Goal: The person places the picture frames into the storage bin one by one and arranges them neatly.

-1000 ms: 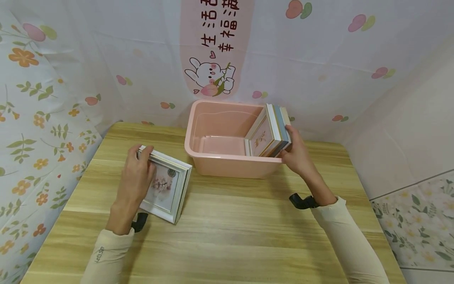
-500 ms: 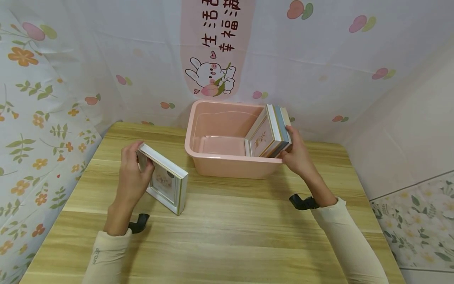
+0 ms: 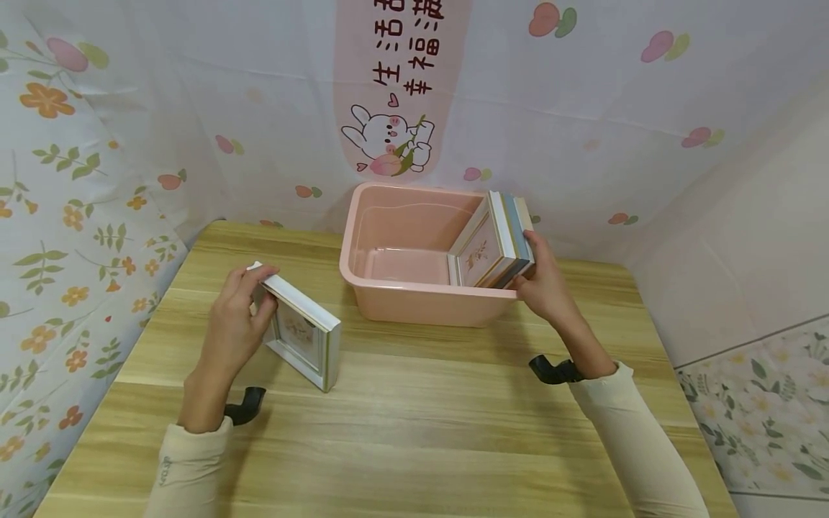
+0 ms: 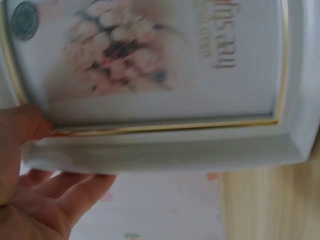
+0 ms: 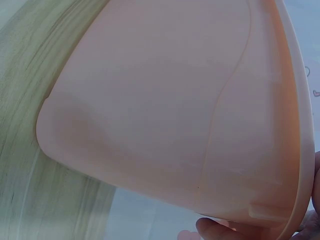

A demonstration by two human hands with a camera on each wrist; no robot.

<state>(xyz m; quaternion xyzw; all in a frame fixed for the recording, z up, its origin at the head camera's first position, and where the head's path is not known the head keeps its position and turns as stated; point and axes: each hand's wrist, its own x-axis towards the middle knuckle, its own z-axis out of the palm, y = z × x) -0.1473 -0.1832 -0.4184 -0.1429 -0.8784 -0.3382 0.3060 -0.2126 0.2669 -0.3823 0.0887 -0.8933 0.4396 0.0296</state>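
Observation:
My left hand (image 3: 236,316) grips a white picture frame (image 3: 307,302) by its upper left end, thumb on the front and fingers behind. The frame stands tilted over the table; the left wrist view shows its floral print (image 4: 117,50) and gold inner trim. My right hand (image 3: 544,280) holds the right end of a pink plastic bin (image 3: 430,306), digits above and below the rim. Its fingertips lie right at a stack of picture frames (image 3: 499,241) leaning inside that end. In the right wrist view the bin's outer wall (image 5: 150,100) fills most of the picture and the stack is hidden.
The wooden table (image 3: 414,432) runs beneath everything. Behind the bin hangs a white cloth (image 3: 272,108) printed with fruit and a rabbit. A floral cloth (image 3: 78,252) borders the left side. Black mounts (image 3: 553,370) stick out from both wrists.
My left hand has turned the white picture frame more upright and drawn it slightly left, so its top edge now shows. The right hand and the bin have hardly moved.

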